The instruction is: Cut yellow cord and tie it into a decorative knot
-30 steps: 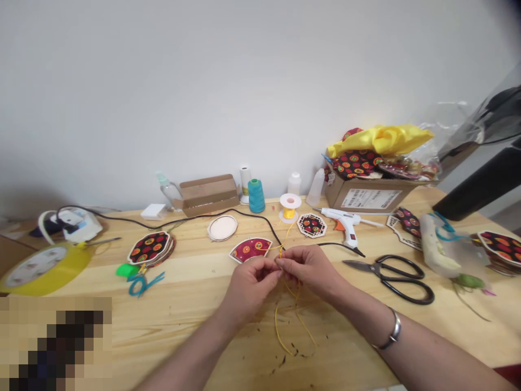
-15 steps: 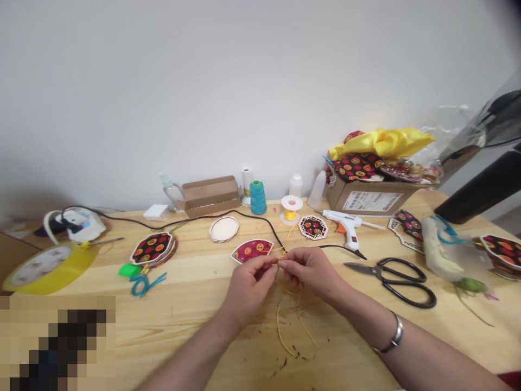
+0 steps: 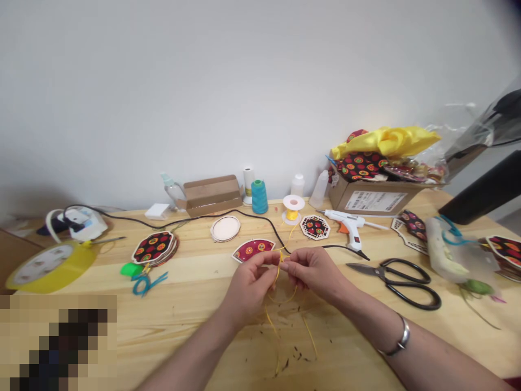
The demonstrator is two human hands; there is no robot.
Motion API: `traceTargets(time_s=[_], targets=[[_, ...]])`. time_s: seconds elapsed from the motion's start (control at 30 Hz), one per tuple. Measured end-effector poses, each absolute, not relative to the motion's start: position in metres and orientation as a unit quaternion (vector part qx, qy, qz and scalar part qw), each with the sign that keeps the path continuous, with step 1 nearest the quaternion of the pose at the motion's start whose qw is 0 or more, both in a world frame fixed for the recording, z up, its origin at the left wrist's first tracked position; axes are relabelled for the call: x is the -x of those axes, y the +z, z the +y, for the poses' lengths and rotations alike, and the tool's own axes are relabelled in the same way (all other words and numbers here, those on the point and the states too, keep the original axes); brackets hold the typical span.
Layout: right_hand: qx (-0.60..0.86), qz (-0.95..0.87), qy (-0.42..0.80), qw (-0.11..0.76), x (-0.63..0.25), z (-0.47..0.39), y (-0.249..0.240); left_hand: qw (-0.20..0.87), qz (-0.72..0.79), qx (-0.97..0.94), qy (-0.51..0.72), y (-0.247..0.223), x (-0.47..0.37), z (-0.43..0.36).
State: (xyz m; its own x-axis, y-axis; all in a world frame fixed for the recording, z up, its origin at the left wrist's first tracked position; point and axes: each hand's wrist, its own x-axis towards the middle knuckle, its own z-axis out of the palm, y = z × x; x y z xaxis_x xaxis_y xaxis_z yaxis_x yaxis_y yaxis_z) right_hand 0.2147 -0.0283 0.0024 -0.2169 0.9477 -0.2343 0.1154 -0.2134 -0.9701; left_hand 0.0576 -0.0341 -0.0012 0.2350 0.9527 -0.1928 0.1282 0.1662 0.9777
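Close together over the middle of the table, my left hand (image 3: pixel 256 277) and my right hand (image 3: pixel 311 271) each pinch a thin yellow cord (image 3: pixel 310 334). The cord forms a loop between the fingers, and loose ends hang toward the wood. Just behind my left fingertips lies a fan-shaped piece (image 3: pixel 251 248) with dark red patterned fabric. Farther back stands a spool of yellow cord (image 3: pixel 292 209), with a strand running from it toward my hands. A silver bracelet sits on my right wrist.
Black scissors (image 3: pixel 401 279) and a white glue gun (image 3: pixel 345 221) lie right of my hands. Behind them is a filled cardboard box (image 3: pixel 368 200). A teal thread cone (image 3: pixel 259 198) stands near the wall. Stacked fabric pieces (image 3: pixel 153 247) and yellow tape (image 3: pixel 52 269) are at left.
My fingertips have moved slightly apart, and a cord loop now shows between them. The hanging cord ends have shifted. The view has moved slightly.
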Motion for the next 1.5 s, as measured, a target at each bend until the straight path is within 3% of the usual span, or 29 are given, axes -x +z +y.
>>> traceTargets(time_s=[1.13,1.5], targets=[[0.503,-0.540,0.597,0.316,-0.2139,-0.0287,0.0057,0.457,0.522,-0.595,0.405,-0.0016,-0.0552,-0.0297],[0.508,-0.552,0.582,0.314,-0.2150,-0.0277,0.0077,0.499,0.536,-0.568,0.377,0.0030,-0.0545,-0.0308]])
